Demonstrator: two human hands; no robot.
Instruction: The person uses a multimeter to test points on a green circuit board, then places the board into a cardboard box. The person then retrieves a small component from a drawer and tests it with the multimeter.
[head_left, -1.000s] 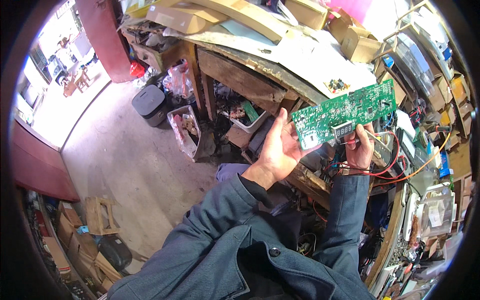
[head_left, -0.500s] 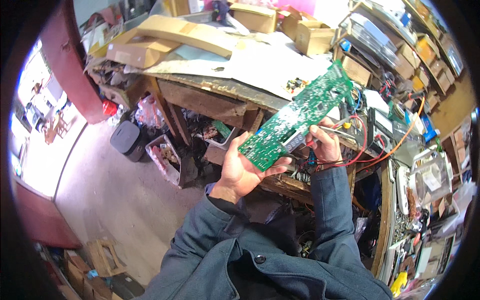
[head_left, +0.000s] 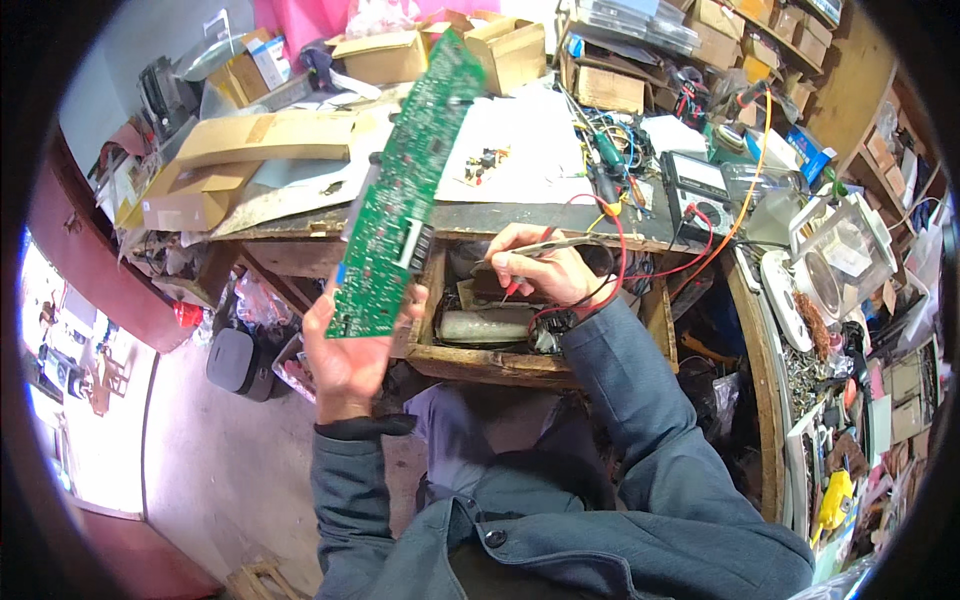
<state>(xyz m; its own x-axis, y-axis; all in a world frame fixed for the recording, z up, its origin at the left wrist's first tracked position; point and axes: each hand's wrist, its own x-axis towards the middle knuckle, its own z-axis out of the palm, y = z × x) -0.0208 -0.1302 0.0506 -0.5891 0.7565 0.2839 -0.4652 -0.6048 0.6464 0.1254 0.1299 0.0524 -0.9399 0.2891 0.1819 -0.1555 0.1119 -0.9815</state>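
A long green circuit board [head_left: 400,200] stands tilted upward in my left hand [head_left: 350,350], which grips its lower end with the fingers behind and at the edges. A white-and-black component block [head_left: 414,245] sits on the board's right edge. To the right, over the open drawer, my right hand [head_left: 550,268] is closed around a red-tipped test probe [head_left: 513,288]. A slim greyish tool [head_left: 550,243], perhaps tweezers, also lies across those fingers. Red and dark leads [head_left: 622,250] loop from this hand toward a multimeter [head_left: 697,195] on the bench. Probe and board are apart.
A wooden drawer [head_left: 500,368] below the bench holds a pale cylindrical roll [head_left: 486,326] and clutter. Cardboard boxes [head_left: 380,58] crowd the bench's back. Screwdrivers [head_left: 606,160] and cables lie right of small loose parts [head_left: 485,165]. A black bin [head_left: 240,362] stands on the floor.
The view has turned rightward. The board has swung more upright and moved left with my left hand. My right hand has come away from the board, and the open drawer now shows.
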